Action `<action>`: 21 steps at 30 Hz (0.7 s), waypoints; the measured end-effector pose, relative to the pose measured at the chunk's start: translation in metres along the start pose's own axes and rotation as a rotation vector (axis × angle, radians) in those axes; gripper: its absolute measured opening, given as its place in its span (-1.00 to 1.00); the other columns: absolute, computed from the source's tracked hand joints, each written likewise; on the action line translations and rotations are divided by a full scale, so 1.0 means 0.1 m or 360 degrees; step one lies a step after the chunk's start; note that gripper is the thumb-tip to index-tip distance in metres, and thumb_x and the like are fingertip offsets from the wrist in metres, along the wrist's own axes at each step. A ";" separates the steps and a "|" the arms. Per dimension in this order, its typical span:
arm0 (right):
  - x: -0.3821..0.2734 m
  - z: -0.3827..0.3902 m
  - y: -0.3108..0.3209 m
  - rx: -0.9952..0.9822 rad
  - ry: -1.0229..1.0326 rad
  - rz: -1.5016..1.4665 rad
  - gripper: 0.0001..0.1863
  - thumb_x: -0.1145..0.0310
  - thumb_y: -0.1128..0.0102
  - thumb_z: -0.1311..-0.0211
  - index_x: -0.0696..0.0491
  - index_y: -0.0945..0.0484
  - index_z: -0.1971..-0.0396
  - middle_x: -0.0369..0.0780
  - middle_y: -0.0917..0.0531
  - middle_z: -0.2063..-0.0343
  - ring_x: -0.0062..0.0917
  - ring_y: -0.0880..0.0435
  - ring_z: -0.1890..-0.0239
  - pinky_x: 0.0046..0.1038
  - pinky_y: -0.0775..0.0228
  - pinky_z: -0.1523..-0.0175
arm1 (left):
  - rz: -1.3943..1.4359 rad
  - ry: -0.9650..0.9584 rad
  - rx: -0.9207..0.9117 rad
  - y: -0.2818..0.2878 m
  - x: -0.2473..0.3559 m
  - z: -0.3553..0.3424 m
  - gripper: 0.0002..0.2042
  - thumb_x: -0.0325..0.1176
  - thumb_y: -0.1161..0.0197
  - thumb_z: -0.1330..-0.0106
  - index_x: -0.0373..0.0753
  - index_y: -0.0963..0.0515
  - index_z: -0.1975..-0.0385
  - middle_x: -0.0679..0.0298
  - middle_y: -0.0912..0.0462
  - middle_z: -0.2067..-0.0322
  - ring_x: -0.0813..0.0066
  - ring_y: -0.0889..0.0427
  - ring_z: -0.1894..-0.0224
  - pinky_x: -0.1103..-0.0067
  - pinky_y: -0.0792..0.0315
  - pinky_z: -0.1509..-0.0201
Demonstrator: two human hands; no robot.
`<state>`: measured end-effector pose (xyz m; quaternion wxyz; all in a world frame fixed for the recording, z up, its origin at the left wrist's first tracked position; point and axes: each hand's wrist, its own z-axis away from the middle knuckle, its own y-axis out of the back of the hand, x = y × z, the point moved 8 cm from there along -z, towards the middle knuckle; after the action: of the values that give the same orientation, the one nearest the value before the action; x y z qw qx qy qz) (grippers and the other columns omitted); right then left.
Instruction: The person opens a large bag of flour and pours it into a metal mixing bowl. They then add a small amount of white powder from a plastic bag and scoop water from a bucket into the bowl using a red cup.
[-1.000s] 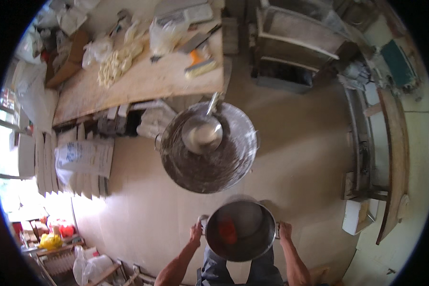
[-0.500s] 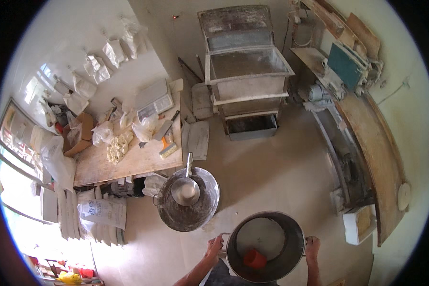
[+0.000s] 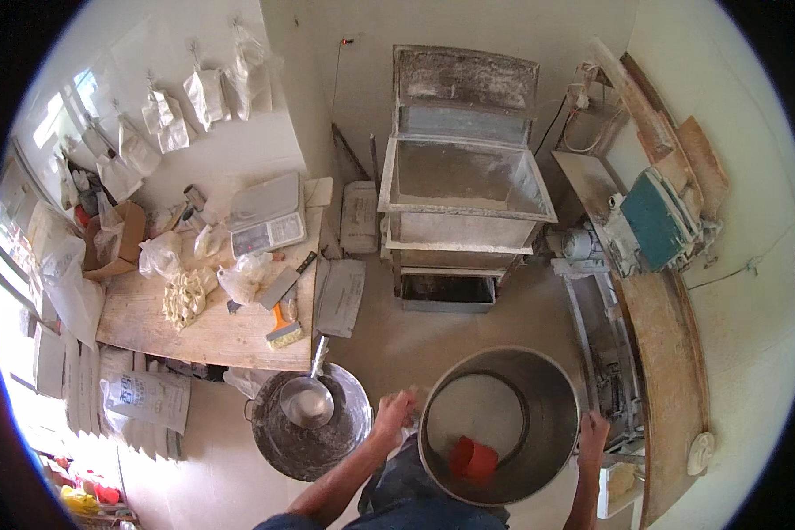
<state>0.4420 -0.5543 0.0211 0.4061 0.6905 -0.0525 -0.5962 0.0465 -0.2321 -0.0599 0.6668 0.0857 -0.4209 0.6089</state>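
Observation:
In front of my body hangs a large round metal pot (image 3: 549,408), wide mouth facing up. My left hand (image 3: 396,413) is closed round the handle on its left side, and my right hand (image 3: 594,431) grips the handle on the right. Both handles are mostly covered by my fingers. A pale layer (image 3: 479,405), which I cannot tell as powder or liquid, covers the pot's bottom. A red cup (image 3: 473,458) lies tilted on it. Left of the pot, a big dusty metal basin (image 3: 359,415) holds a long-handled metal scoop (image 3: 307,403).
Ahead stands a floury wooden machine (image 3: 468,231) with an open top and a drawer below. A wooden table (image 3: 150,322) at left bears a scale (image 3: 268,216), a knife (image 3: 290,281), an orange-handled brush (image 3: 283,327) and bags. A long wooden bench (image 3: 667,380) runs along the right wall.
The pot has moved forward and up in my hands, with the red cup still inside. The basin and room have shifted lower in view, and more of my left arm shows.

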 end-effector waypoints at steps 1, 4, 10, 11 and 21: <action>-0.11 -0.25 -0.07 0.0003 -0.0059 -0.0009 -0.75 0.38 -0.11 -0.44 0.26 -0.51 0.38 -0.32 -0.39 0.53 -0.59 -0.35 0.39 -0.38 -0.26 0.27 | -0.0038 0.0032 0.0021 -0.07 0.25 -0.21 -0.77 -0.14 -0.21 -0.47 -0.15 -0.57 0.35 0.49 -0.36 0.60 0.60 -0.32 0.61 0.50 -0.28 0.52; -0.73 -1.03 -0.25 0.0160 0.0218 -0.0024 -0.63 0.25 -0.15 -0.48 0.20 -0.36 0.46 -0.34 -0.26 0.53 -0.61 -0.22 0.42 -0.35 -0.13 0.32 | -0.0029 -0.0150 0.0018 -0.33 1.04 -0.68 -0.73 -0.11 -0.21 -0.44 -0.21 -0.59 0.31 0.44 -0.41 0.61 0.55 -0.36 0.62 0.48 -0.32 0.52; -2.02 -2.60 -0.78 -0.0042 0.0198 -0.0344 -0.57 0.13 -0.19 -0.52 0.28 -0.62 0.31 -0.36 -0.45 0.51 -0.61 -0.39 0.35 -0.41 -0.29 0.22 | 0.0157 -0.0415 0.0127 -0.61 2.59 -1.19 -0.69 -0.06 -0.11 -0.45 -0.19 -0.61 0.21 0.44 -0.44 0.60 0.58 -0.32 0.60 0.51 -0.32 0.44; -2.31 -2.88 -0.89 -0.0137 0.0274 -0.0532 -0.57 0.12 -0.19 -0.52 0.26 -0.61 0.32 -0.37 -0.48 0.50 -0.63 -0.38 0.36 -0.42 -0.28 0.23 | 0.0135 -0.0452 0.0017 -0.70 2.88 -1.21 -0.68 -0.04 -0.07 -0.48 -0.18 -0.60 0.22 0.51 -0.37 0.62 0.63 -0.28 0.61 0.56 -0.27 0.48; -4.27 -4.83 -2.10 -0.0412 0.0424 -0.0751 -0.62 0.10 -0.23 -0.53 0.16 -0.68 0.30 -0.43 -0.60 0.46 -0.76 -0.44 0.43 -0.55 -0.27 0.35 | 0.0253 -0.0928 0.0193 -1.03 5.10 -1.84 -0.71 -0.06 -0.09 -0.49 -0.15 -0.58 0.25 0.66 -0.16 0.64 0.77 -0.05 0.67 0.65 -0.06 0.51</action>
<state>0.6527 0.0640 0.2036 0.3444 0.6983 0.2396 -0.5800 0.1726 0.2357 0.2048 0.4620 0.2632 -0.5628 0.6329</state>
